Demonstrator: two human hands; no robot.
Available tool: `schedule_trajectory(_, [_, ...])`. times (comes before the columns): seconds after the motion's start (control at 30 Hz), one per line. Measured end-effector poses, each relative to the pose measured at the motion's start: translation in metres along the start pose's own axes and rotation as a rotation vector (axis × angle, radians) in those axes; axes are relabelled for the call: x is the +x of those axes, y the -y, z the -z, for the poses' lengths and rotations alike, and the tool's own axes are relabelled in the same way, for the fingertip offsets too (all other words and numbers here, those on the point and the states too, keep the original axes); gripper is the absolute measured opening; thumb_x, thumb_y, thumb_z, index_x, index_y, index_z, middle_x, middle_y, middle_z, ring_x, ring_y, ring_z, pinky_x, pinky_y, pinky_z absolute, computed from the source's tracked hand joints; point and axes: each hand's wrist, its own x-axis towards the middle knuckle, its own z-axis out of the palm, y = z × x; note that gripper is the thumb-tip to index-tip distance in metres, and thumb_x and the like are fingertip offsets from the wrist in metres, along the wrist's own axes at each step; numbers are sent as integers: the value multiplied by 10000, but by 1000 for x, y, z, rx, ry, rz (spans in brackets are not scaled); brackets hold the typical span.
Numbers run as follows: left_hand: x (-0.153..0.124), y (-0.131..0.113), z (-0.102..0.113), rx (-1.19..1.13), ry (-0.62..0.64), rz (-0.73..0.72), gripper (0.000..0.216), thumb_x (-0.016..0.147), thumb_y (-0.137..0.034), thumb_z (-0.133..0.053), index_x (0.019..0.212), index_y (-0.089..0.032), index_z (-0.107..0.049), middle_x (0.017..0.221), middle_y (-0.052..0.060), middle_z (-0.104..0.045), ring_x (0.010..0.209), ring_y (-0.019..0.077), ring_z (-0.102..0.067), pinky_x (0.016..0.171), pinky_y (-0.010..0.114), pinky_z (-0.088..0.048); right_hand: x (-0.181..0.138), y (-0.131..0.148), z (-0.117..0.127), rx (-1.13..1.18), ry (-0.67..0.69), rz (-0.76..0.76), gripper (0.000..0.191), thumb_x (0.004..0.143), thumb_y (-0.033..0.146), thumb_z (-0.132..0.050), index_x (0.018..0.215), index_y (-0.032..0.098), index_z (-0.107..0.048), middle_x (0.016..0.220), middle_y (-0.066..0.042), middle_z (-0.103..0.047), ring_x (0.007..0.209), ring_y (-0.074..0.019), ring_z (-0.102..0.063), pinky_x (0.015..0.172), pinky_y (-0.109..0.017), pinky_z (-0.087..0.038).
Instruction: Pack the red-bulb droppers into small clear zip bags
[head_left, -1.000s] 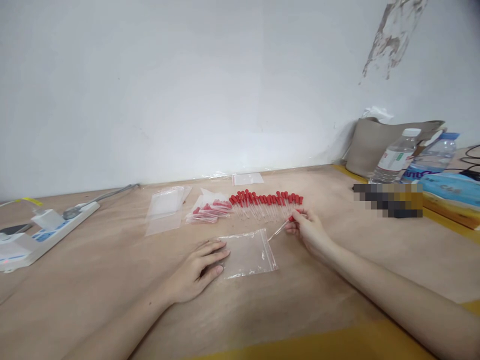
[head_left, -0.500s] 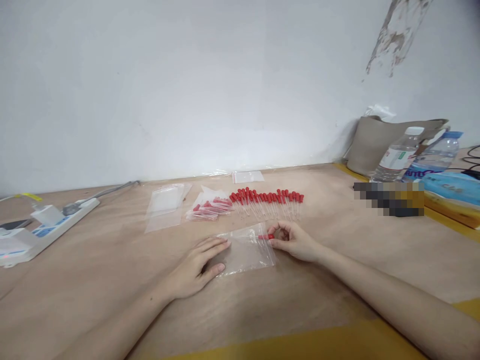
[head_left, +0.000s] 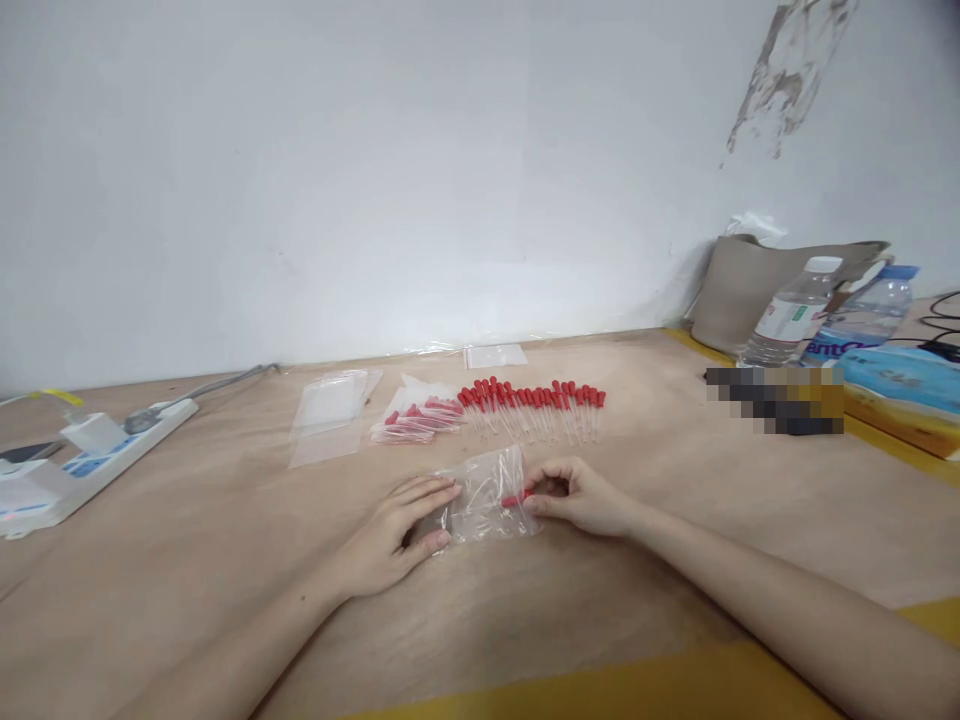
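A clear zip-lock bag (head_left: pixel 487 515) lies wrinkled on the table in front of me. My left hand (head_left: pixel 394 535) rests on its left end, fingers stretched out and thumb apart, pressing it down. With finger and thumb my right hand (head_left: pixel 577 495) pinches the red bulb end of a dropper (head_left: pixel 514 499) at the bag's right-hand mouth. Most of that dropper is inside the bag, its clear stem hard to make out. Beyond the bag lies a row of red-bulbed droppers (head_left: pixel 536 398) with clear stems. Left of them are several bagged droppers (head_left: pixel 412 420).
Flat clear bags (head_left: pixel 328 415) lie at the back left, and another bag (head_left: pixel 495 355) sits near the wall. A power strip (head_left: pixel 112 460) is at far left. Bottles (head_left: pixel 787 315), a grey-brown bag (head_left: pixel 731 290) and a blue packet (head_left: pixel 904 380) stand at the right.
My right hand has moved left and slightly nearer, carrying the dropper further into the bag. The bag has wrinkled and its right end has shifted left. My left hand stays put.
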Motion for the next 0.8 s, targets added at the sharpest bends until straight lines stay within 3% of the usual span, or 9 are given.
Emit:
schedule_trajectory(0.23, [0, 1, -1, 23, 19, 5, 438, 892, -363, -444, 1320, -307, -370, 1363, 23, -391, 1260, 227, -330, 1028, 438, -297, -4, 5, -3, -81, -29, 56, 395, 796, 476, -463, 808, 147, -681, 629, 10, -540, 587, -97, -438, 564, -220, -340])
schedule_trajectory(0.33, [0, 0, -1, 39, 24, 14, 432, 894, -368, -440, 1316, -309, -374, 1367, 21, -386, 1263, 229, -325, 1028, 441, -296, -8, 4, -5, -202, -58, 74, 362, 769, 477, -511, 880, 182, -690, 594, 22, -521, 555, -93, -415, 529, -214, -325])
schedule_trajectory(0.43, [-1, -1, -1, 40, 20, 7, 431, 895, -363, -438, 1318, -308, -374, 1367, 21, -386, 1263, 227, -325, 1031, 434, -296, -8, -2, -10, -321, -216, 87, 284, 713, 411, -599, 898, 221, -702, 621, 12, -529, 553, -92, -420, 527, -216, -339])
schedule_trajectory(0.57, [-1, -1, 0, 30, 24, 11, 436, 894, -361, -438, 1321, -308, -368, 1374, 20, -376, 1264, 230, -325, 1034, 438, -291, -3, -9, -11, -307, -449, 123, 206, 695, 361, -607, 713, 183, -709, 719, -38, -561, 616, -116, -476, 565, -243, -386])
schedule_trajectory(0.7, [-2, -2, 2, 4, 29, 11, 460, 883, -373, -457, 1327, -299, -361, 1378, 34, -369, 1266, 242, -321, 1027, 449, -299, -2, -6, -10, -206, -383, 23, 230, 730, 364, -559, 716, 165, -673, 606, -19, -570, 531, -110, -453, 495, -238, -351])
schedule_trajectory(0.8, [-2, -2, 3, -8, 30, 20, 460, 870, -382, -480, 1313, -298, -385, 1374, 42, -375, 1259, 251, -331, 1019, 462, -306, -2, -2, -12, -40, -346, -33, 228, 722, 380, -570, 715, 156, -613, 650, -18, -603, 550, -105, -492, 510, -231, -376])
